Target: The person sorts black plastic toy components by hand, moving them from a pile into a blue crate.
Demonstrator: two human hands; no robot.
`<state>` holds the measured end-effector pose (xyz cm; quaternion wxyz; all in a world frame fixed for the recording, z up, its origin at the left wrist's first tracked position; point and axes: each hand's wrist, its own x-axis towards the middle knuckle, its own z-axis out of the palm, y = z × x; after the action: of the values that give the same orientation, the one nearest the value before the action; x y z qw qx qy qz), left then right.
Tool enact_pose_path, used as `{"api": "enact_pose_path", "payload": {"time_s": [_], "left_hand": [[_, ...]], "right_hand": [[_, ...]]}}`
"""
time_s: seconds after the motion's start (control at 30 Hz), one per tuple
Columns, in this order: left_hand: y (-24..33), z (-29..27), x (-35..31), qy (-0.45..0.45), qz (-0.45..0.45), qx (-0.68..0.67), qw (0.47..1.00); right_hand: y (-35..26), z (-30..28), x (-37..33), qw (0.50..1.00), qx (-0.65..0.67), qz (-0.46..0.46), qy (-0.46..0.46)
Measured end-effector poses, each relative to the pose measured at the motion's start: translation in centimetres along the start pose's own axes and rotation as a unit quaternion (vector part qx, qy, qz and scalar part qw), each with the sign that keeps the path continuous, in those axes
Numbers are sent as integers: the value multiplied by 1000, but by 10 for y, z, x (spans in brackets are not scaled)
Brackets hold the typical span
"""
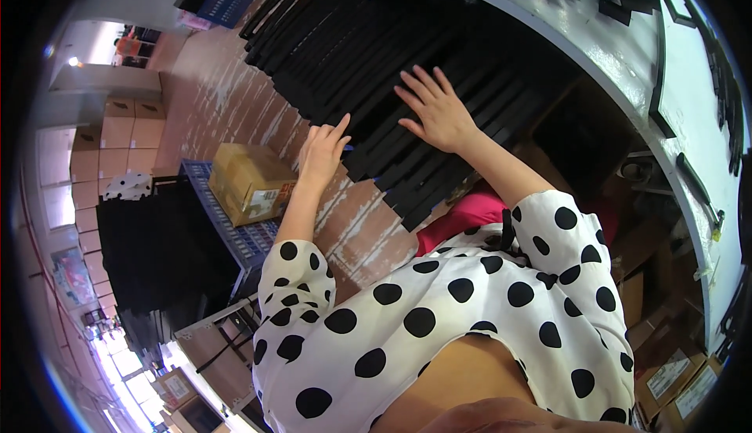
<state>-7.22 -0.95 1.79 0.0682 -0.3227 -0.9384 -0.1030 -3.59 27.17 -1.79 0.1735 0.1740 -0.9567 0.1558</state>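
A big heap of flat black strips (pixel 368 49) lies on the reddish floor, fanned in overlapping layers. My right hand (pixel 435 109) rests flat on top of the strips with its fingers spread. My left hand (pixel 323 153) touches the lower left edge of the same heap, fingers bent against the strips; whether it grips one I cannot tell. Both arms come out of white sleeves with black dots.
A brown cardboard box (pixel 249 182) sits on a blue crate (pixel 235 233) to the left, beside a dark stack of black sheets (pixel 153 245). A white table edge (pixel 619 65) with more black pieces curves along the right. Stacked cartons (pixel 110 147) stand at far left.
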Motion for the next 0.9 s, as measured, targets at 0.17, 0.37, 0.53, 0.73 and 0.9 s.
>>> {"api": "enact_pose_path", "payload": {"time_s": [0.17,0.37,0.53,0.73,0.9], "left_hand": [[9,-2,0,-19,-44,-8,999],[6,-23,0,57,-173,-264,947],[58,-13,0,133,-39,-203,969],[40,28,-39,80,-34,2,996],[50,43,-34,204,-195,-195,939]], "right_hand": [[-2,10,0,982,-82,162,54],[28,-3,-24,981,-117,148,53],[30,-4,-26,986,-86,112,85],[132,-36,-25,945,-61,283,152],[307,-34,-82,917,5,369,150]]}}
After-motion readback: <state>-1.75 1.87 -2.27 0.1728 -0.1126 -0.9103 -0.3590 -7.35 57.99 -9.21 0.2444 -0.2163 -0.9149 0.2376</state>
